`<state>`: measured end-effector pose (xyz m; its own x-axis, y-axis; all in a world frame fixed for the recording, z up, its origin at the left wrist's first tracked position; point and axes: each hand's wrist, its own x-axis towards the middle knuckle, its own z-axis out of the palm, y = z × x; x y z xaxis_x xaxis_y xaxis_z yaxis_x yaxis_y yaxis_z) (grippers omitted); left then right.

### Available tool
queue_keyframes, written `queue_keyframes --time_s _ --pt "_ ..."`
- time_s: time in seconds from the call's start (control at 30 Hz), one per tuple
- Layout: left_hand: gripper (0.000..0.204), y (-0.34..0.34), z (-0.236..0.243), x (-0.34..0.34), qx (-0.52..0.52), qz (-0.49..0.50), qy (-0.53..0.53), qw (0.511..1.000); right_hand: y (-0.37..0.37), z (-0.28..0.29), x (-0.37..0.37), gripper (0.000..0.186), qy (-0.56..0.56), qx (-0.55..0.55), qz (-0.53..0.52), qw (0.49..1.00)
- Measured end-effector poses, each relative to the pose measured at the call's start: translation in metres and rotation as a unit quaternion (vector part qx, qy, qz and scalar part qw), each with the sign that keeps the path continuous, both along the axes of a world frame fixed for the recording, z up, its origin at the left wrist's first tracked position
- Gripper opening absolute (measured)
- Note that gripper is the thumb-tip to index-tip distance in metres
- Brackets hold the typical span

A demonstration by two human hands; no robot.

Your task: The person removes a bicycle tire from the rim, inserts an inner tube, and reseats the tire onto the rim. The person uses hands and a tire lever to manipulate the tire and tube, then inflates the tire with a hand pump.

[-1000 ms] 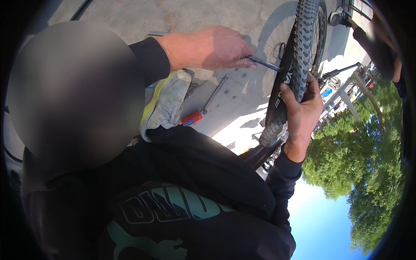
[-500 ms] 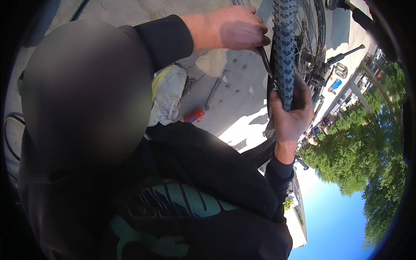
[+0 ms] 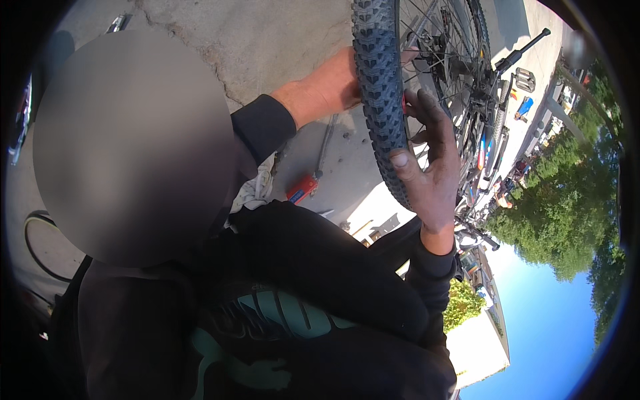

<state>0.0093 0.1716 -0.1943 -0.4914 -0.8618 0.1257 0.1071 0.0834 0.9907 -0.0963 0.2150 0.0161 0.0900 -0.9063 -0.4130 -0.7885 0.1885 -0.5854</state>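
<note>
A knobbly black bicycle tyre [image 3: 380,80] on a spoked wheel rises in front of me. Behind it reaches my left hand [image 3: 347,79]; the tyre covers most of it, and only a bit of finger shows through the spokes. My right hand [image 3: 433,153] is at the wheel's right side, thumb tip against the tyre's edge. Its other fingers are bent, spread apart, and lie by the rim in front of the spokes [image 3: 420,33]. A small red spot shows beside its fingertips, too small to name.
Right of the wheel are a bicycle pedal [image 3: 525,80] and a black bar [image 3: 523,51]. On the concrete ground [image 3: 200,60] lies a red tool [image 3: 303,189] with a long grey shaft, near my light shoe [image 3: 257,190]. A dark loop [image 3: 28,243] lies at far left.
The tyre now appears farther left and more of its spokes show. My left hand has passed behind the tyre. My right hand has loosened from round the tyre and its fingers have spread.
</note>
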Motion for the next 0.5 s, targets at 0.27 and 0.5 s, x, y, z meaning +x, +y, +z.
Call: queue_keyframes --time_s 0.27,0.5 --pt "0.063 -0.018 0.006 0.011 0.448 -0.148 0.443 0.762 -0.032 -0.029 -0.035 0.025 0.082 -0.084 0.025 0.993" --pt "0.088 -0.038 0.034 0.021 0.577 -0.120 0.546 0.596 -0.019 -0.051 -0.031 0.024 -0.041 -0.100 -0.083 0.991"
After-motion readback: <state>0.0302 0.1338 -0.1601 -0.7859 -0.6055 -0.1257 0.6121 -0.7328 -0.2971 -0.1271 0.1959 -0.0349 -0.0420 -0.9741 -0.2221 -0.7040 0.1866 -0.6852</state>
